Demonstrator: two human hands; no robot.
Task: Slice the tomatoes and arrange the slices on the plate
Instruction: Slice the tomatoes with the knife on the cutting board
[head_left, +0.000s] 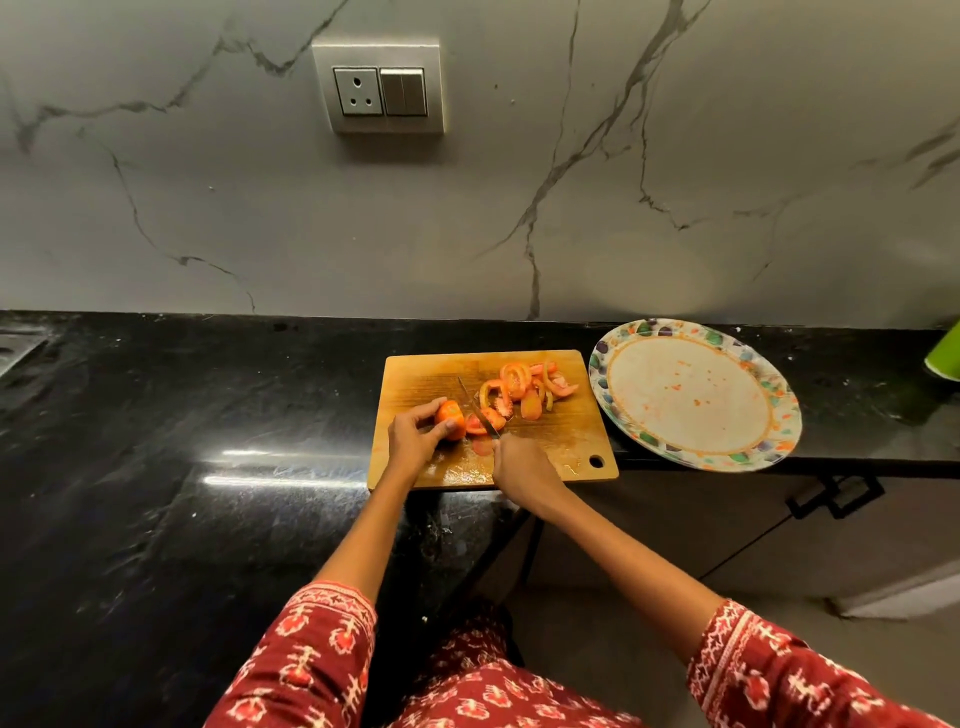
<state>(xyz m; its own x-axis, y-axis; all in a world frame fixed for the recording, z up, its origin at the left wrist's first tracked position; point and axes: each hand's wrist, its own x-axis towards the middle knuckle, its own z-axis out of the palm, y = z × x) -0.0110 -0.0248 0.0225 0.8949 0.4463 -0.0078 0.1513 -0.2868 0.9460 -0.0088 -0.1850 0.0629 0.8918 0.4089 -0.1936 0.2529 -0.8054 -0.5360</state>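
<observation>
Home kitchen. Polished black stone counter (156, 441) runs against a grey marble-look wall (675, 156) with a socket-and-switch plate (378, 89). Wooden cutting board (561, 441) and patterned plate (779, 415) sit on top; cabinet front with black handle (836, 493) below.

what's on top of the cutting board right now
On the cutting board: a pile of tomato slices, a tomato piece held by the left hand, and the knife. The hands hide its handle.
</observation>
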